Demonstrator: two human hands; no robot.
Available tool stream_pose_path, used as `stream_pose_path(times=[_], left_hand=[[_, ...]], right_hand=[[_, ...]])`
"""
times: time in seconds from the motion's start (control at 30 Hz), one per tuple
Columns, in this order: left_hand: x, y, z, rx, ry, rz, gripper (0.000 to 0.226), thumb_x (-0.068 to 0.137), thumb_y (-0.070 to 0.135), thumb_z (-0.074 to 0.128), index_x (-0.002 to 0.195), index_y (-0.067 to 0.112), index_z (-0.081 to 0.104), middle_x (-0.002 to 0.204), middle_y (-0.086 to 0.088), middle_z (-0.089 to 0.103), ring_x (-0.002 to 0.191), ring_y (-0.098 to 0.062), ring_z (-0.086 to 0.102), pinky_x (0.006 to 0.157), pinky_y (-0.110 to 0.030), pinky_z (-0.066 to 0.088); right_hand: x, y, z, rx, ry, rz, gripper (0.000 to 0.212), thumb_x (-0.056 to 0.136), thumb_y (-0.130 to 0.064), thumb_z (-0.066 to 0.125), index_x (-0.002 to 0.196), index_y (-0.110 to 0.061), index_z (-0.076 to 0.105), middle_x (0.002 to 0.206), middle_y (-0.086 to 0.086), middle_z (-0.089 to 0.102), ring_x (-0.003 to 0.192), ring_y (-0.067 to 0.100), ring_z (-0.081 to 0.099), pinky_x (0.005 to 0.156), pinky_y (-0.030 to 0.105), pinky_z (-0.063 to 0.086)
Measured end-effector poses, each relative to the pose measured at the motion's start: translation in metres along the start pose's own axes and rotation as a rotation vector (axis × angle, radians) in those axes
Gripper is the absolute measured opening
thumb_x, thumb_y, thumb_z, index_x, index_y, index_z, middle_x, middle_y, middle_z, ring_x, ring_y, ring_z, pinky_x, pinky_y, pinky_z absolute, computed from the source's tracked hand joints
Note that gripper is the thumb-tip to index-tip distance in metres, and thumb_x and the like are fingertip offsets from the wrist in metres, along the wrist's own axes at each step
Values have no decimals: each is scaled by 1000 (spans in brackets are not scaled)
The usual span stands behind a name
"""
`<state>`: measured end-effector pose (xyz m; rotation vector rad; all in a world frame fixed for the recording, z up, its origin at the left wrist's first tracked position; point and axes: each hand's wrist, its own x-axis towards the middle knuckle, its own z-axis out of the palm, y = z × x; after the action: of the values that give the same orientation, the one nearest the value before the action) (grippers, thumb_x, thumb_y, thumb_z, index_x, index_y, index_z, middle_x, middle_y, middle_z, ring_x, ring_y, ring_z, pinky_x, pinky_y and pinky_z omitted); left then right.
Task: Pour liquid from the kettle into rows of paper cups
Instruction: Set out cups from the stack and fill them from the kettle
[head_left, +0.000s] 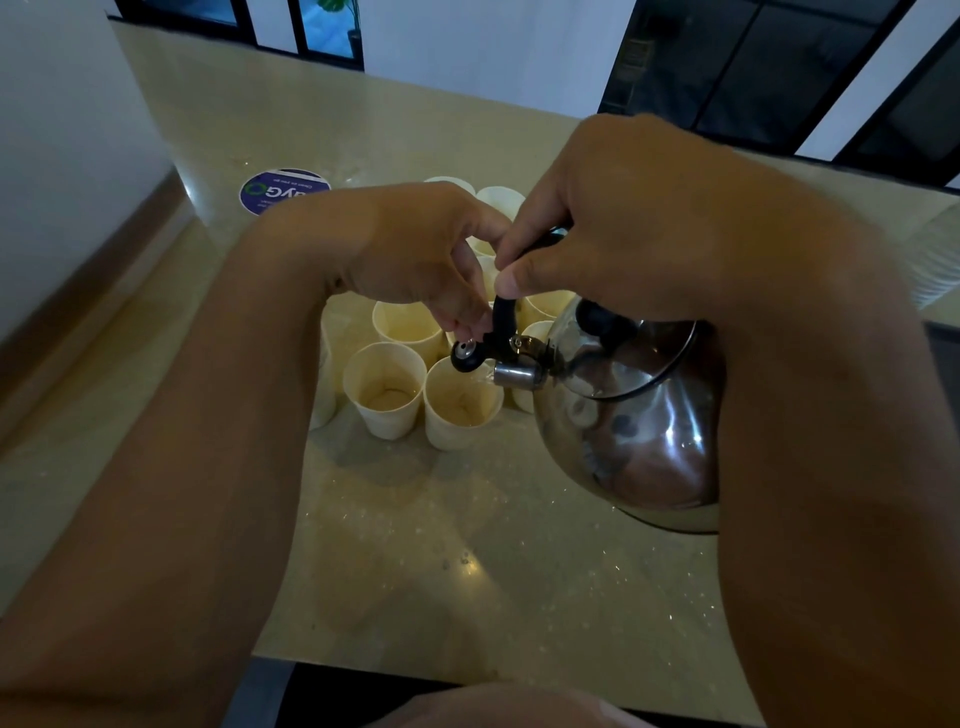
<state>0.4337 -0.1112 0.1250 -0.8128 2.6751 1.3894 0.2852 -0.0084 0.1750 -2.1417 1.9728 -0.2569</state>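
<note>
A shiny steel kettle (639, 415) is tilted to the left above the counter, its short spout over a paper cup (460, 402) in the near row. My right hand (613, 223) grips the kettle's black handle from above. My left hand (415, 249) pinches the black lever of the spout cap, and the cap (464, 355) stands lifted off the spout. A thin clear stream shows at the spout's mouth. Beside that cup stands another paper cup (384, 395) with a little liquid at its bottom. Several more cream cups stand in rows behind, partly hidden by my hands.
The cups stand on a beige speckled counter (467, 561) with water drops on it. A round blue sticker (283, 189) lies at the back left. A white wall runs along the left; dark window frames are behind the counter.
</note>
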Motion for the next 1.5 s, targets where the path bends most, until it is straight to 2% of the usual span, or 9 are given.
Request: stream_pose_path(times=[0.2,0.47,0.73,0.87,0.97,1.1,1.23,1.37,1.5], left_hand=[[0,0,2,3,1,-7,36,81,9,77,93,40,63,82,3,78,75,-10,74,66,-11,53],[0,-2,2,-1,0,-16,36,82,10,77,103,35,65,85,2,78,77,-11,75,69,-15,55],[2,21,3,121,126,-9,29,85,18,76,106,35,64,77,9,76,70,-7,72,68,-18,51],[11,42,11,140,157,39,25,87,23,74,110,30,66,74,8,76,68,-5,72,71,-22,54],[25,60,20,153,133,73,21,89,26,71,109,30,66,73,10,75,69,-4,73,69,-20,55],[54,80,37,171,90,112,18,92,29,69,109,31,64,74,10,75,69,-3,72,67,-19,58],[85,90,59,215,57,136,20,92,32,67,112,29,65,78,7,76,70,-6,72,73,-30,61],[112,93,80,248,89,131,20,91,37,68,110,32,67,81,13,64,71,-5,70,69,-26,52],[133,92,96,224,110,127,28,91,35,67,119,33,61,92,20,56,87,-4,61,79,-29,48]], right_hand=[[0,1,1,-14,11,-14,11,83,-46,77,92,-39,79,98,-15,73,77,-4,55,65,13,39],[1,4,2,-2,24,-12,10,84,-45,76,92,-39,79,93,-17,72,77,-4,58,65,11,39],[-26,38,-1,245,132,87,11,84,-47,74,93,-43,79,89,-29,71,87,-12,60,68,13,40],[-45,62,-2,397,198,127,12,81,-44,76,93,-41,78,74,-36,67,68,-20,58,57,3,40],[-61,81,-5,450,210,187,11,80,-45,74,90,-41,78,56,-26,63,48,-8,52,51,9,40],[-75,115,-5,587,309,338,28,80,-59,70,85,-34,81,53,-6,59,45,3,44,46,21,38],[-81,149,4,625,389,525,44,83,-67,64,78,-26,80,48,-6,55,39,3,44,42,18,36],[-85,180,20,681,473,641,44,87,-60,68,80,-18,79,50,-4,55,38,3,42,43,21,35],[-84,202,35,715,588,724,45,88,-52,71,84,-7,78,60,6,55,37,5,39,39,16,32]])
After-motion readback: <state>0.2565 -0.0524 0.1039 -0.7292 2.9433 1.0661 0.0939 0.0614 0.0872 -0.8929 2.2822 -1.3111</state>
